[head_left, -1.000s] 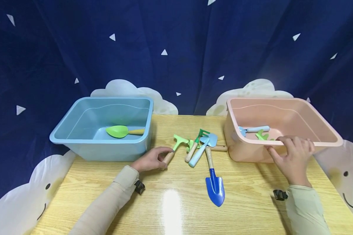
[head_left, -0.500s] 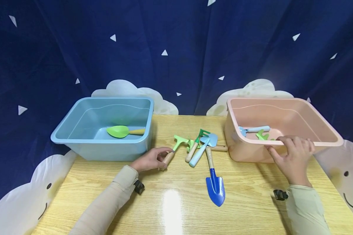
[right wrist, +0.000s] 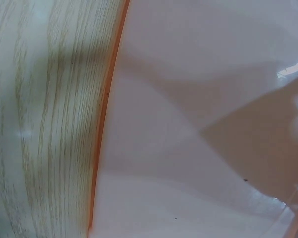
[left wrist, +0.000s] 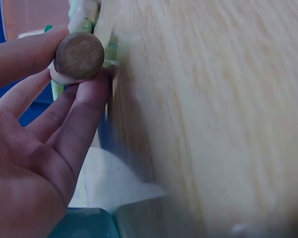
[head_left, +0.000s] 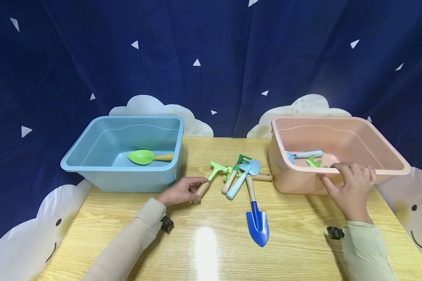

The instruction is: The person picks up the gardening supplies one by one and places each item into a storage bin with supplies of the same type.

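Observation:
My left hand (head_left: 181, 191) pinches the wooden handle (head_left: 202, 190) of a small toy garden tool with a light green T-shaped head (head_left: 218, 167). In the left wrist view the handle's round end (left wrist: 79, 56) shows between thumb and fingers. The green head lies beside a heap of tools: a dark green rake (head_left: 244, 159), a light blue shovel (head_left: 251, 168), a blue trowel (head_left: 258, 226) and a light green tool (head_left: 228, 174), partly hidden. On the right, my right hand (head_left: 353, 189) grips the front rim of a pink bin (head_left: 299, 182), fingers over it and thumb outside.
A blue bin (head_left: 126, 180) stands at the left with a green trowel (head_left: 142, 157) inside. Inside the pink bin lie a light blue tool (head_left: 307, 154) and a green tool (head_left: 313, 162), partly hidden by the wall. A dark blue curtain (head_left: 218, 39) hangs behind the table.
The light green tool has shifted slightly to the right in my left hand's pinch. My right hand stays on the pink bin's rim.

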A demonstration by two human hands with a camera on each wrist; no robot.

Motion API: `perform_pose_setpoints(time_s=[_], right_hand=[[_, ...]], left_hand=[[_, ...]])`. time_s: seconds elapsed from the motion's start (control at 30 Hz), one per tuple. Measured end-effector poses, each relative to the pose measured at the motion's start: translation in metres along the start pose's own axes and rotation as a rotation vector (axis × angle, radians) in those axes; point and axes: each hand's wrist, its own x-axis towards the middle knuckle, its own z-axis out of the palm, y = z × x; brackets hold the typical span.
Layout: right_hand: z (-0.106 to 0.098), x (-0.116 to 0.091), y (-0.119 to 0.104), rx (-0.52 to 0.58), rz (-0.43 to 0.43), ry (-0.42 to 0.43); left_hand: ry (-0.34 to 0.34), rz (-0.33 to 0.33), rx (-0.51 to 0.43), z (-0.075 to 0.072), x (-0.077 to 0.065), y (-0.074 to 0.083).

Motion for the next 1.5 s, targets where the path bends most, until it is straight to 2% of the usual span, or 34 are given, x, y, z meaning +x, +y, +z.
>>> perform_pose_setpoints(time_s=[0.2, 0.37, 0.7, 0.97, 1.2, 1.5], right_hand=[[0.000, 0.000, -0.001, 0.001, -0.005, 0.004], [0.001, 0.001, -0.001, 0.000, -0.010, 0.012], [0.000, 0.000, 0.000, 0.006, 0.000, 0.001], [0.002, 0.001, 0.000, 0.005, -0.018, 0.017], [0.002, 0.000, 0.000, 0.004, -0.012, -0.003], [0.001, 0.000, 0.000, 0.005, -0.008, 0.010]], left_hand=[[-0.004, 0.018, 0.012, -0.001, 0.000, 0.000], [0.013, 0.002, 0.016, 0.000, -0.001, 0.001], [0.101, 0.016, 0.028, 0.002, 0.001, 0.001], [0.145, 0.042, 0.033, 0.001, 0.002, 0.008], [0.174, 0.038, 0.022, 0.000, 0.003, 0.016], [0.240, 0.081, 0.071, 0.001, 0.011, 0.032]])
